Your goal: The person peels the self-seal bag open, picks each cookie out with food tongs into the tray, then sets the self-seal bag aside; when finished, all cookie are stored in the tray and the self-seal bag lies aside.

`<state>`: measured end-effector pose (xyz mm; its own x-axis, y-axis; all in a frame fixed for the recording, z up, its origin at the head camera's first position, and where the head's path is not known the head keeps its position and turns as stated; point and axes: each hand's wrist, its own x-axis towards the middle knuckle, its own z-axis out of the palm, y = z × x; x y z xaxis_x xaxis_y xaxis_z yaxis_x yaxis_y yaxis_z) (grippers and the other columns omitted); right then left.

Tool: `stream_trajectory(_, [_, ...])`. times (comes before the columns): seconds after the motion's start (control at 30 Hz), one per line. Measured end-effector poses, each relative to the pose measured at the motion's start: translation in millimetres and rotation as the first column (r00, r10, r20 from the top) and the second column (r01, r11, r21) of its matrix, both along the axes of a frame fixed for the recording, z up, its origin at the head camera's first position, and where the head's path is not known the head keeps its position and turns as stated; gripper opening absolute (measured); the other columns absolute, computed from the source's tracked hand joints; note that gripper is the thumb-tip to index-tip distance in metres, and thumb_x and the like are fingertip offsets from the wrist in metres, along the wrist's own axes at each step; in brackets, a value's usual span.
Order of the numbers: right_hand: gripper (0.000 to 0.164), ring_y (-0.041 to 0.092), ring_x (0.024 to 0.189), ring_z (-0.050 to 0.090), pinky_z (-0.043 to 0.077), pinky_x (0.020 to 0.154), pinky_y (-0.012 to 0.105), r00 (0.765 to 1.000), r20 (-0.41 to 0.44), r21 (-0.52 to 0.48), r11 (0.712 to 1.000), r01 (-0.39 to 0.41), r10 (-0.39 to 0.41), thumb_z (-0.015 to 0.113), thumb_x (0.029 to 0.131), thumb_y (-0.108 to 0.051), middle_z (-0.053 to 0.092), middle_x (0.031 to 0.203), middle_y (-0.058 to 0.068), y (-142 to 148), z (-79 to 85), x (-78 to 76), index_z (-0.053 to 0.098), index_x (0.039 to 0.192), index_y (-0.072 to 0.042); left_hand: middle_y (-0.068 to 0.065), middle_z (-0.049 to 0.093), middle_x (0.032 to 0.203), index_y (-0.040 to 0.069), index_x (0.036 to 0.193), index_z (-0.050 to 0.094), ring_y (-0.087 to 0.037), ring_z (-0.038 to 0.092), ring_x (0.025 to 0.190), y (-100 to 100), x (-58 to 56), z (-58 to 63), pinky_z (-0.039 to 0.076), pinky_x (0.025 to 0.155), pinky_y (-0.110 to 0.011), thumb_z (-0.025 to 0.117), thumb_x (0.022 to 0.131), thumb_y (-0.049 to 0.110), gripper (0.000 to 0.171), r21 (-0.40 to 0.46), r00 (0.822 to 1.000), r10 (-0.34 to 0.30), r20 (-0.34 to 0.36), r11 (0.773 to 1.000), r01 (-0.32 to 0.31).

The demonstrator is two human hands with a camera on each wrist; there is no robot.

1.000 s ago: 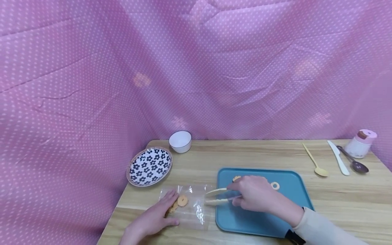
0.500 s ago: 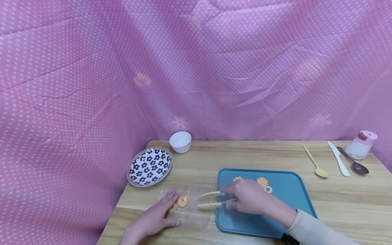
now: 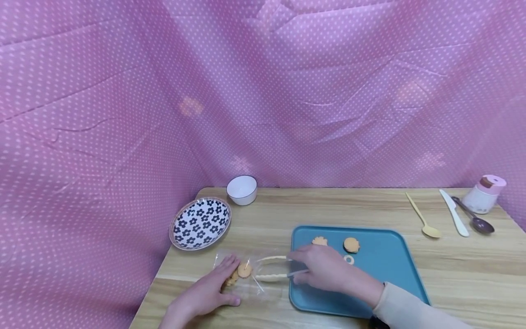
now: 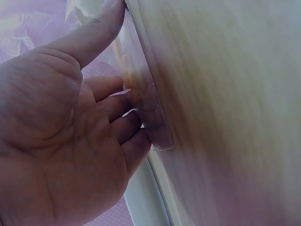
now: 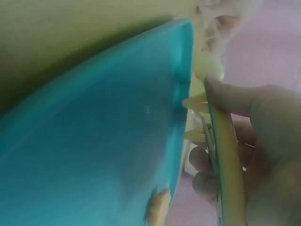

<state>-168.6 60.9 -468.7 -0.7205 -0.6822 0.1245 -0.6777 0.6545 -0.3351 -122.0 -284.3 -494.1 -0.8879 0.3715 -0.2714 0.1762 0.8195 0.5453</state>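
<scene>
My left hand (image 3: 210,288) rests on a clear plastic bag (image 3: 267,290), fingers straight and thumb spread. Round biscuits lie in the bag: one (image 3: 244,270) beside the fingertips, others (image 3: 231,279) partly under the hand. In the left wrist view the fingertips touch the edge of the bag (image 4: 157,127). My right hand (image 3: 322,267) grips pale yellow tongs (image 3: 271,277), whose arms stand apart. Their tips are at the bag, near the biscuit; whether they are inside its mouth I cannot tell. A ring on the tongs' end shows behind the hand.
Under the right hand lies a blue tray (image 3: 390,274) with biscuits (image 3: 351,245) on it. A flower-patterned plate (image 3: 200,224) and a white bowl (image 3: 242,190) stand at left. A yellow spoon (image 3: 430,231), pale knife (image 3: 454,213), brown spoon (image 3: 481,225) and pink-topped jar (image 3: 484,194) are at right.
My right hand has moved left with the tongs, bringing their tips from the bag's right end close to the biscuit. A biscuit on the tray has come into view. The left hand stays still.
</scene>
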Motion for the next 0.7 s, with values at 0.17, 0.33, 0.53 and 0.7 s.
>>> stream_trajectory(0.17, [0.054,0.014,0.102,0.071,0.062,0.077,0.034,1.000,0.015,0.000,1.000,0.002,-0.002,0.077,0.084,-0.046,0.075,0.118,-0.004,-14.3,1.0,0.1,0.069,0.131,-0.020,-0.008,0.016,0.172,0.015,0.162,0.026,-0.035,0.016,0.160,0.7,-0.5,0.3,0.017,0.127,-0.063,0.076,0.080,0.055,0.104,0.000,1.000,0.000,0.005,1.000,0.000])
stream_trajectory(0.33, [0.055,0.013,0.099,0.070,0.061,0.079,0.033,1.000,0.030,0.010,1.000,0.001,-0.001,0.077,0.085,-0.043,0.075,0.117,-0.002,-27.8,3.4,-1.0,0.067,0.132,-0.017,-0.009,0.018,0.172,0.013,0.161,0.026,-0.035,0.017,0.160,1.1,-0.3,0.1,0.018,0.126,-0.062,0.077,0.079,0.056,0.106,-0.003,1.000,0.004,-0.008,1.000,-0.004])
stream_trajectory(0.53, [0.056,0.013,0.102,0.070,0.062,0.084,0.034,0.998,0.061,0.031,0.999,0.021,-0.023,0.077,0.085,-0.046,0.074,0.118,-0.003,-34.6,-0.7,-2.1,0.066,0.133,-0.018,-0.008,0.019,0.172,0.012,0.161,0.026,-0.034,0.018,0.160,1.8,-1.2,-1.1,0.018,0.127,-0.061,0.077,0.079,0.056,0.106,-0.006,1.000,0.002,-0.017,1.000,-0.002])
stream_trajectory(0.7, [0.056,0.012,0.100,0.071,0.062,0.083,0.032,0.998,0.055,0.032,0.999,0.020,-0.022,0.077,0.086,-0.044,0.075,0.118,-0.003,-33.6,-4.0,-3.0,0.066,0.134,-0.018,-0.008,0.019,0.172,0.013,0.161,0.026,-0.034,0.018,0.160,1.1,-1.7,-1.5,0.018,0.127,-0.061,0.077,0.079,0.056,0.105,-0.009,1.000,0.003,-0.012,1.000,-0.003])
